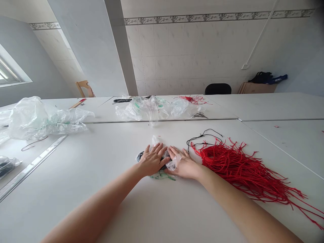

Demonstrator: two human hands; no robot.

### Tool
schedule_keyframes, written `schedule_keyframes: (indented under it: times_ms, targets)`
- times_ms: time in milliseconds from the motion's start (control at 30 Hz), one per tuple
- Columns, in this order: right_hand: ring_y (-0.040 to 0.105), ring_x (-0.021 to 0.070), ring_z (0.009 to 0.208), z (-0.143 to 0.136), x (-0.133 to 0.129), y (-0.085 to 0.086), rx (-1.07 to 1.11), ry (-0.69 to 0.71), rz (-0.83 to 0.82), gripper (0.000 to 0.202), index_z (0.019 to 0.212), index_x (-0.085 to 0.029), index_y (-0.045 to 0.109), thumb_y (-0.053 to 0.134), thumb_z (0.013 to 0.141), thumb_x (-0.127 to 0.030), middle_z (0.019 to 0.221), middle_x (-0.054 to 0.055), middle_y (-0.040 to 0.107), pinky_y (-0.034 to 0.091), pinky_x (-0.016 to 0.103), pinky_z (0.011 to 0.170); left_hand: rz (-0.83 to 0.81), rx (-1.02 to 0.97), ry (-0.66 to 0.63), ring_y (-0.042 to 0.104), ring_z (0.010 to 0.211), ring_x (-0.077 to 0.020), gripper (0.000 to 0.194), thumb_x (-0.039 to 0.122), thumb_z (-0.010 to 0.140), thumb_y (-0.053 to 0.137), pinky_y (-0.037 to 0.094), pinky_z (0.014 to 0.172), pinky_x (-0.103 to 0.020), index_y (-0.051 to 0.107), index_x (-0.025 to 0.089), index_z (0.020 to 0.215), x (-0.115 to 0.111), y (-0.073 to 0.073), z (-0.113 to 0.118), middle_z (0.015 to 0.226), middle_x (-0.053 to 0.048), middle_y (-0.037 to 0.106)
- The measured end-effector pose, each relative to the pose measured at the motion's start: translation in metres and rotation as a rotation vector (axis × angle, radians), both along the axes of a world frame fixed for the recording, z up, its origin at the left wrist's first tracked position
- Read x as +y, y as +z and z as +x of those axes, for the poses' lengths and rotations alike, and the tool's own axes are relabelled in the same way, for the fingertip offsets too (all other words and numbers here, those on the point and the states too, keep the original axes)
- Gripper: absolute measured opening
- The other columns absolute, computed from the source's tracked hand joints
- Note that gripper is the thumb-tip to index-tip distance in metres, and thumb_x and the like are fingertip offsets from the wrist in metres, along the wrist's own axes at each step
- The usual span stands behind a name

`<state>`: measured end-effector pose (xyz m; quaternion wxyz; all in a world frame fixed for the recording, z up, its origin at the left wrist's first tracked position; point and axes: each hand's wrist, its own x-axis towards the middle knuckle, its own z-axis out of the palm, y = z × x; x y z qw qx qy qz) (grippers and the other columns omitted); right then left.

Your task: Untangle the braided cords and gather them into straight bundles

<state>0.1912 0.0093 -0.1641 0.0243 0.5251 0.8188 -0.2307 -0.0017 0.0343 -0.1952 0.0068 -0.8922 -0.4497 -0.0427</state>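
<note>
A clear plastic bag (pixel 162 175) with green print lies on the white table, with dark cord inside it. On top of the bag rests my left hand (pixel 153 160), palm down with its fingers spread. My right hand (pixel 183 165) presses on the bag's right side, fingers extended, and a crumpled fold of plastic covers part of it. The fingertips of both hands nearly meet over the bag. Right of my right hand is a large bundle of red cords (pixel 235 165), with a thin black cord (pixel 202 135) looped at its upper left.
Crumpled plastic bags lie at the left (pixel 32 118) and along the far table (pixel 152 108). Scissors (pixel 200 115), red threads (pixel 193 99) and a black cord bundle (pixel 122 100) are also there. A metal strip (pixel 32 165) runs along the left table. A black chair (pixel 218 88) stands behind.
</note>
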Motion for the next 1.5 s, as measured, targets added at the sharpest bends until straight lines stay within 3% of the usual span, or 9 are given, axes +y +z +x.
schedule_keyframes:
  times_ms: [233, 433, 533, 667, 1067, 1233, 1300, 1400, 1500]
  targets:
    - [0.022, 0.0295, 0.154, 0.013, 0.012, -0.012, 0.087, -0.049, 0.248, 0.087, 0.159, -0.014, 0.034, 0.054, 0.089, -0.06, 0.167, 0.013, 0.026, 0.017, 0.047, 0.125, 0.101, -0.122, 0.087, 0.04, 0.146, -0.0294, 0.055, 0.052, 0.106, 0.033, 0.031, 0.118, -0.059, 0.046, 0.024, 0.151, 0.004, 0.008, 0.008, 0.157, -0.013, 0.046]
    - [0.024, 0.0267, 0.154, 0.031, 0.027, -0.006, 0.141, -0.089, 0.385, 0.099, 0.162, -0.017, 0.024, 0.069, 0.082, -0.054, 0.167, 0.012, 0.028, 0.018, 0.048, 0.125, 0.165, -0.162, 0.108, 0.036, 0.149, -0.0275, 0.054, 0.049, 0.107, 0.034, 0.024, 0.122, -0.053, 0.044, 0.023, 0.153, 0.01, 0.022, 0.004, 0.159, -0.011, 0.043]
    - [0.019, 0.0254, 0.156, 0.028, 0.027, -0.009, 0.17, -0.022, 0.367, 0.108, 0.164, -0.016, 0.016, 0.065, 0.081, -0.066, 0.168, 0.012, 0.023, 0.015, 0.051, 0.126, 0.108, -0.088, 0.062, 0.029, 0.152, -0.0297, 0.057, 0.048, 0.105, 0.039, 0.021, 0.122, -0.059, 0.039, 0.024, 0.156, 0.013, 0.015, -0.001, 0.164, -0.009, 0.033]
    - [0.017, 0.0255, 0.157, 0.016, 0.025, -0.023, 0.124, 0.079, 0.36, 0.097, 0.163, -0.014, 0.018, 0.048, 0.091, -0.071, 0.168, 0.013, 0.021, 0.007, 0.052, 0.127, 0.061, -0.064, 0.049, 0.029, 0.152, -0.0288, 0.059, 0.047, 0.106, 0.036, 0.025, 0.121, -0.058, 0.031, 0.024, 0.16, 0.016, 0.001, -0.003, 0.165, -0.009, 0.03]
    - [0.014, 0.0317, 0.157, 0.004, 0.018, -0.03, 0.11, 0.023, 0.347, 0.087, 0.162, -0.011, 0.024, 0.041, 0.097, -0.065, 0.168, 0.014, 0.015, 0.001, 0.05, 0.128, -0.015, -0.17, 0.052, 0.031, 0.151, -0.0304, 0.058, 0.047, 0.104, 0.038, 0.025, 0.121, -0.056, 0.04, 0.023, 0.156, 0.016, -0.005, -0.003, 0.162, -0.01, 0.037]
    - [0.027, 0.0263, 0.153, 0.021, 0.024, -0.02, 0.155, 0.047, 0.336, 0.091, 0.16, -0.016, 0.034, 0.057, 0.088, -0.066, 0.165, 0.012, 0.031, 0.02, 0.041, 0.126, -0.055, -0.298, 0.159, 0.048, 0.141, -0.0234, 0.056, 0.047, 0.106, 0.028, 0.038, 0.114, -0.04, 0.039, 0.023, 0.155, 0.03, 0.017, -0.013, 0.153, -0.009, 0.051]
    - [0.03, 0.026, 0.152, 0.033, 0.027, -0.013, 0.171, 0.032, 0.325, 0.098, 0.16, -0.018, 0.033, 0.064, 0.081, -0.067, 0.166, 0.01, 0.03, 0.028, 0.04, 0.123, -0.053, -0.347, 0.265, 0.05, 0.137, -0.0264, 0.059, 0.05, 0.106, 0.022, 0.042, 0.109, -0.041, 0.04, 0.02, 0.154, 0.037, 0.031, -0.026, 0.148, -0.013, 0.054]
    - [0.03, 0.0301, 0.152, 0.047, 0.031, -0.007, 0.18, 0.001, 0.306, 0.101, 0.159, -0.02, 0.035, 0.074, 0.075, -0.06, 0.166, 0.012, 0.03, 0.03, 0.045, 0.121, -0.127, -0.335, 0.377, 0.055, 0.127, -0.0385, 0.069, 0.07, 0.094, 0.039, 0.045, 0.101, -0.051, 0.059, 0.018, 0.136, 0.042, 0.049, -0.048, 0.128, -0.018, 0.065]
    - [0.043, 0.0322, 0.144, 0.051, 0.032, -0.007, 0.194, -0.023, 0.296, 0.085, 0.151, -0.022, 0.05, 0.077, 0.075, -0.051, 0.156, 0.012, 0.047, 0.034, 0.046, 0.118, -0.253, -0.315, 0.369, 0.059, 0.117, -0.0405, 0.066, 0.078, 0.073, 0.063, 0.049, 0.093, -0.049, 0.071, 0.023, 0.108, 0.04, 0.055, -0.062, 0.112, -0.015, 0.069]
